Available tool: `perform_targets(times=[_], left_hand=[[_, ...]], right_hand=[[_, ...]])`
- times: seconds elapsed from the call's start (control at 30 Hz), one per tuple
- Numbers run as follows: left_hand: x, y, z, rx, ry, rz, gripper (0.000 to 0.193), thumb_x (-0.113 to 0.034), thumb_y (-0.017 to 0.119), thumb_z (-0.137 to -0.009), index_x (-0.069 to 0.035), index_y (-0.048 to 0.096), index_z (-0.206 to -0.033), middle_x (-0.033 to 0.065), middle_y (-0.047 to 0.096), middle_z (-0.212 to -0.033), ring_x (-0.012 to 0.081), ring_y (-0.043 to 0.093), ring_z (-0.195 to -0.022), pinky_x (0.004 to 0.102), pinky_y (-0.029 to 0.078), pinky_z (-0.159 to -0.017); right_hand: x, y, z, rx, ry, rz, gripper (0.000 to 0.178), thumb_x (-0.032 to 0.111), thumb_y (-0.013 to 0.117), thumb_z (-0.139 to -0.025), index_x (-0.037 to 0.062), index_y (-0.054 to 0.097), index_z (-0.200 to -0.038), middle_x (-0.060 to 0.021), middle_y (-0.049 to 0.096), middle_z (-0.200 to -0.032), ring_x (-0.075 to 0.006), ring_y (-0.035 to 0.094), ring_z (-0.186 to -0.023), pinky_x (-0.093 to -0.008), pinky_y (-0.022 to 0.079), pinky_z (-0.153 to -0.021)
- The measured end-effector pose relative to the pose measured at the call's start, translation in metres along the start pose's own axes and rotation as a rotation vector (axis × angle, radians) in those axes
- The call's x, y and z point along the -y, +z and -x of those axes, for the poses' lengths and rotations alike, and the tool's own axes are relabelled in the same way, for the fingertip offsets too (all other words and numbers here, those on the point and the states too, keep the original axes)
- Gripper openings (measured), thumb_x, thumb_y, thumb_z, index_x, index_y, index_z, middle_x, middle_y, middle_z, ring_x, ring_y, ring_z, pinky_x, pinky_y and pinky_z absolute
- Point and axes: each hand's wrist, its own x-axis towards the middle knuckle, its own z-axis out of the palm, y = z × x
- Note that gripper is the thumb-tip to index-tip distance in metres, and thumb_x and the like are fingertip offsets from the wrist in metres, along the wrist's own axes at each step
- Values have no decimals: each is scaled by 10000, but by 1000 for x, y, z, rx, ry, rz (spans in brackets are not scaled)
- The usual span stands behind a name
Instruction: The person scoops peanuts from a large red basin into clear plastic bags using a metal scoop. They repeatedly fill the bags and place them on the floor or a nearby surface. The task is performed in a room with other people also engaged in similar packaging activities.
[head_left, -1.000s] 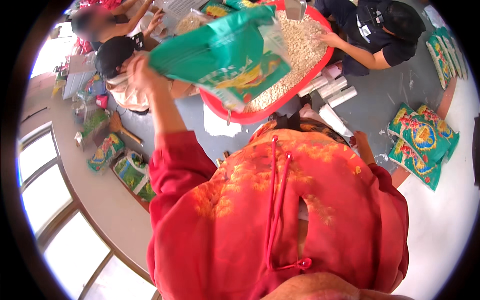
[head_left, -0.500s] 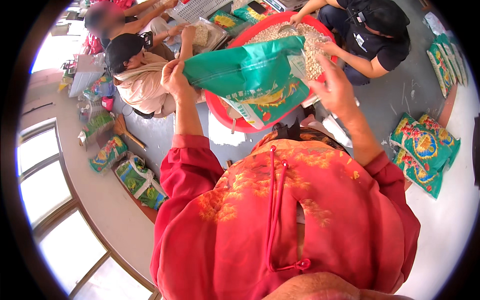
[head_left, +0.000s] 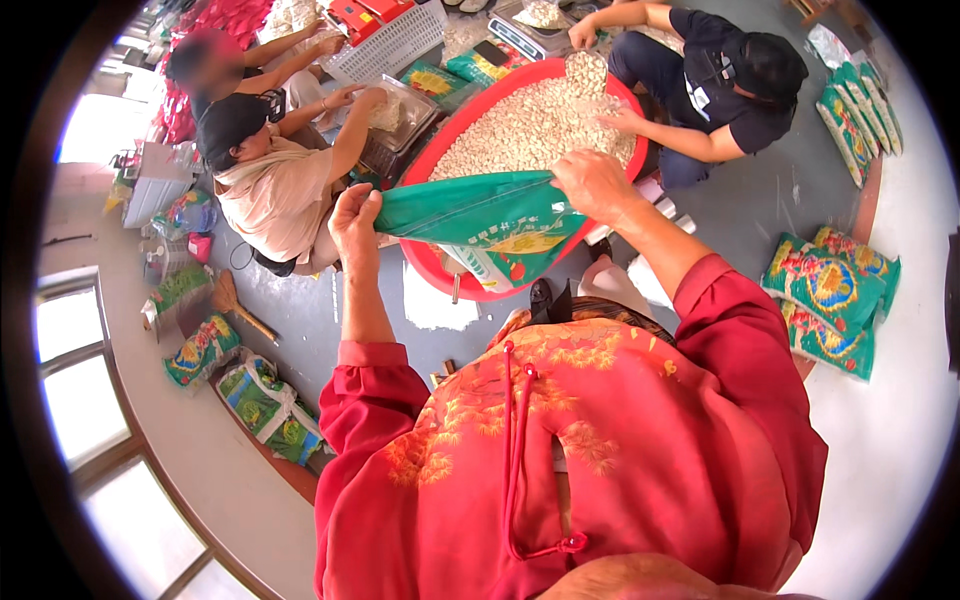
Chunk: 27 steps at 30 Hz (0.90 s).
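A green plastic bag (head_left: 470, 211) with a printed picture hangs stretched between my hands. My left hand (head_left: 357, 215) is closed on its left top corner, thumb up. My right hand (head_left: 597, 184) pinches the opposite top corner. The bag's lower part droops over the near rim of a large red tub (head_left: 435, 277). Inside the tub lies a heap of pale seeds or beans (head_left: 500, 135), whose exact kind I cannot make out. Whether anything is inside the bag cannot be seen.
One co-worker (head_left: 735, 90) sits right of the tub, hands over the heap. Two more people sit at the left beside a scale with a metal tray (head_left: 408, 95). Filled green bags (head_left: 835, 290) lie at the right; a broom (head_left: 240, 305) and more bags (head_left: 270, 400) lie left.
The bag's top edge is pulled straighter and hangs lower. My right hand, with spread fingers before, has moved left and now grips the corner. The view has shifted slightly.
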Motion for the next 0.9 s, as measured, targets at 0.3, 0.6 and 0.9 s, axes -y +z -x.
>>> perform_targets(times=[0.3, 0.6, 0.9], left_hand=[[-21, 22, 39, 179, -78, -206, 102, -69, 558, -779, -34, 585, -871, -56, 509, -698, 16, 404, -593, 146, 308, -502], [-29, 57, 59, 382, 36, -153, 137, -24, 555, -770, -11, 563, -906, -21, 494, -779, 47, 435, -676, 164, 370, -603], [-123, 36, 75, 195, 537, -349, 169, -12, 557, -751, 40, 550, -912, 56, 539, -853, 140, 497, -830, 254, 387, -754]], right_hand=[[65, -26, 24, 5, 66, 25, 688, 266, 639, -664, 52, 304, -1226, -171, 459, -1090, -302, 437, -1020, -459, 289, -890], [51, -5, 38, 10, 36, -27, 330, 133, 558, -667, 23, 469, -965, -144, 564, -845, -271, 569, -741, -349, 449, -634], [57, -139, 207, -180, 488, 13, 233, 70, 567, -661, 40, 541, -891, -144, 558, -686, -315, 552, -635, -356, 438, -547]])
